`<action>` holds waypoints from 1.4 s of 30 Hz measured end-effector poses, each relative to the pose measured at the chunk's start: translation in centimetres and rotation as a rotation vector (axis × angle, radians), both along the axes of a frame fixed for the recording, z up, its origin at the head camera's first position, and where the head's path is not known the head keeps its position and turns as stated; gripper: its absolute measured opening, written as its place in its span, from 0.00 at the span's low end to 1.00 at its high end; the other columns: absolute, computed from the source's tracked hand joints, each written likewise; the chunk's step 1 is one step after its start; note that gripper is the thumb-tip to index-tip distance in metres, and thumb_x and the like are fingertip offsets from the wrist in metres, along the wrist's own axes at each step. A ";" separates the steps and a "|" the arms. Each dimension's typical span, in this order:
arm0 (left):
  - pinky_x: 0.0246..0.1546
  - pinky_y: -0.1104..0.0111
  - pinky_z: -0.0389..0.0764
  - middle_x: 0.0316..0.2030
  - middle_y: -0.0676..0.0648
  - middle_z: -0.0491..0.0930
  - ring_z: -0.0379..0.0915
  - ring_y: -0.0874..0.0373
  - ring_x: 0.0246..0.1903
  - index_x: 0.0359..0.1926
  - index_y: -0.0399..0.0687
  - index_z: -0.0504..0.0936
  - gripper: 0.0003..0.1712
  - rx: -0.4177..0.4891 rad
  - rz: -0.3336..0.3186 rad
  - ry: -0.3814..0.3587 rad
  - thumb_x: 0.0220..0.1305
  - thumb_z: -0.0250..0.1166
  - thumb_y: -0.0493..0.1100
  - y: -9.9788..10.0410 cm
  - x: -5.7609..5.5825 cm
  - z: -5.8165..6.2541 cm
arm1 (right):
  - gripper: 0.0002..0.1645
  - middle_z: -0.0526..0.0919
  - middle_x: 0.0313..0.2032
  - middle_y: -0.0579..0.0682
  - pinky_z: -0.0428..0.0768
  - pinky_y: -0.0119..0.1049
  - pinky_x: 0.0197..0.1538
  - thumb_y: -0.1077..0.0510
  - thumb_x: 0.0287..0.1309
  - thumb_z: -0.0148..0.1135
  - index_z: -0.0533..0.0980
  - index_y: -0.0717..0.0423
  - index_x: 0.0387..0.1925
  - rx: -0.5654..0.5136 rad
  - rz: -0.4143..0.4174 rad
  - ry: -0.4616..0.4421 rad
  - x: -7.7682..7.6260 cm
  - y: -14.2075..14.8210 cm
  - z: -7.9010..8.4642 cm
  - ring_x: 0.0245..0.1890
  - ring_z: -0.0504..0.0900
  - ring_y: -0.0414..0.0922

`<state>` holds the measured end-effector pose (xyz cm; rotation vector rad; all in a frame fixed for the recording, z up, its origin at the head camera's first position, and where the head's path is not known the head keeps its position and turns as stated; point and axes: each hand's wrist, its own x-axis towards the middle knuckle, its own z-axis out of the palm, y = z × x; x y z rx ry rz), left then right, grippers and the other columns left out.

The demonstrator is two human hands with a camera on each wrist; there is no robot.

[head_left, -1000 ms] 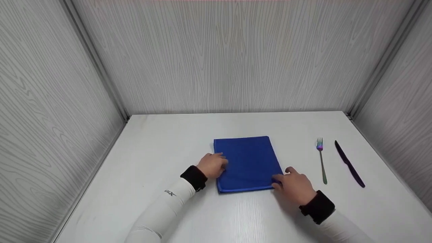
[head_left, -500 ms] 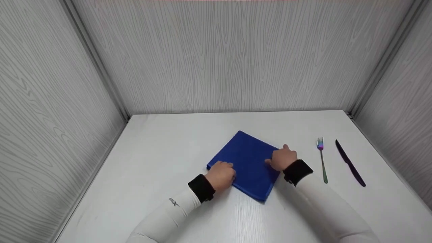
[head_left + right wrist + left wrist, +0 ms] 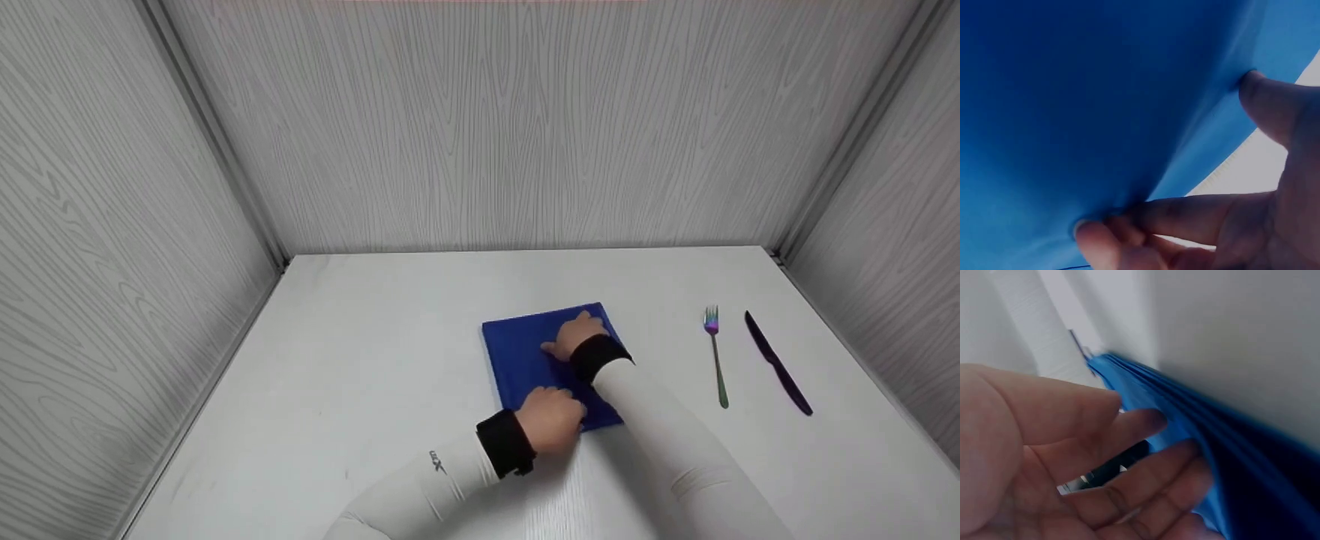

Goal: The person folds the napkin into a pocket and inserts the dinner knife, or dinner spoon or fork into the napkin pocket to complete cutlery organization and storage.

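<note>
A blue cloth [image 3: 517,360], folded into a square, lies flat on the white table. At its near edge is the left hand [image 3: 551,421]; the left wrist view shows the bent fingers [image 3: 1157,478] against the cloth's stacked layers [image 3: 1185,410], with the thumb held apart. Toward the far right corner, the right hand [image 3: 577,335] rests on top. In the right wrist view its fingertips [image 3: 1098,239] and thumb press into the cloth [image 3: 1072,112], spread apart, and a soft crease runs between them. The right forearm covers part of the cloth's right side.
To the right lie a rainbow-tinted fork [image 3: 716,356] and a dark purple knife [image 3: 778,362], side by side. Grey wood-grain panels [image 3: 480,127] enclose the white table [image 3: 360,337] at the back and both sides.
The cloth has turned counterclockwise, passing through a diamond position, and sits nearly square again. The right hand moved up and left across it; the left hand shifted right along the near side.
</note>
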<state>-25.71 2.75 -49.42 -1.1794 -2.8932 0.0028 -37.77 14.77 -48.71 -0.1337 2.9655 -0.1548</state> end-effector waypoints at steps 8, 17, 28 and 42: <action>0.42 0.63 0.80 0.34 0.50 0.90 0.84 0.53 0.38 0.38 0.51 0.91 0.07 0.153 0.014 -0.102 0.69 0.69 0.47 0.7 -0.4 0.2 | 0.54 0.56 0.78 0.75 0.72 0.63 0.71 0.33 0.72 0.60 0.64 0.77 0.73 -0.025 0.081 -0.025 -1.0 -1.1 -0.4 0.78 0.57 0.70; 0.48 0.68 0.83 0.43 0.49 0.91 0.85 0.57 0.43 0.49 0.44 0.91 0.13 0.369 0.092 -0.452 0.75 0.65 0.46 -3.4 -3.8 1.3 | 0.54 0.59 0.78 0.72 0.65 0.60 0.76 0.35 0.71 0.63 0.59 0.72 0.77 -0.057 0.161 0.036 -2.3 -1.4 -2.0 0.79 0.56 0.69; 0.53 0.54 0.84 0.43 0.39 0.90 0.86 0.43 0.48 0.42 0.37 0.90 0.06 0.535 0.631 -0.229 0.68 0.69 0.34 -10.8 -9.3 -0.3 | 0.51 0.62 0.76 0.71 0.72 0.64 0.71 0.36 0.71 0.63 0.62 0.71 0.76 -0.087 0.168 0.057 -2.0 -1.7 -1.7 0.78 0.57 0.70; 0.56 0.54 0.81 0.42 0.36 0.88 0.84 0.41 0.49 0.40 0.35 0.86 0.09 0.555 0.626 -0.219 0.58 0.73 0.30 -11.3 -9.5 -1.6 | 0.35 0.78 0.66 0.66 0.77 0.60 0.67 0.48 0.72 0.65 0.72 0.67 0.69 -0.227 0.507 0.065 4.4 -6.5 -0.9 0.69 0.74 0.63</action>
